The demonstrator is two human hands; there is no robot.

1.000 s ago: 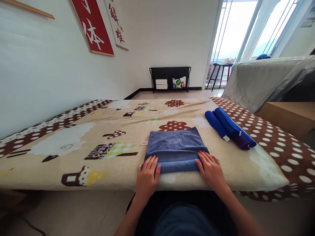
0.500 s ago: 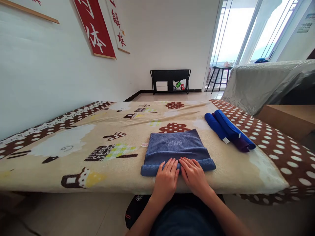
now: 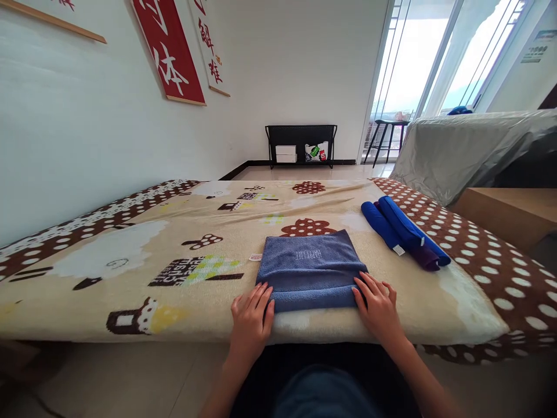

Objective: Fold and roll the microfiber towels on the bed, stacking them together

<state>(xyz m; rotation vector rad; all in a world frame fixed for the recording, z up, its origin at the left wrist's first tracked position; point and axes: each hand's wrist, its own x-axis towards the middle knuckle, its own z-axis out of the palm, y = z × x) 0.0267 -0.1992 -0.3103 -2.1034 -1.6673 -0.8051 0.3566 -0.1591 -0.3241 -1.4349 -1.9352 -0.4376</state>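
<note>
- Your left hand [image 3: 251,318]: fingers bent over the left end of the towel's near fold, thumb beside it; gripping or only pressing, cannot tell.
- Your right hand [image 3: 379,306]: fingers spread on the right end of the same fold; firmness of hold likewise cannot be told.
- Slate-blue towel [image 3: 311,264]: between your hands, flat near the bed's front edge, near side turned into a thick band, "HAPPY LIFE" lettered on the flat part.
- White label [image 3: 255,257]: sticks out at the towel's left edge.
- Blue cloth rolls [image 3: 402,219]: two, lying to the towel's right, apart from it, a dark purple roll [image 3: 425,258] between them.
- Beige patterned blanket [image 3: 213,307]: beneath everything listed, with a brown polka-dot border [image 3: 485,251].
- Black rack [image 3: 301,136]: against the far wall.
</note>
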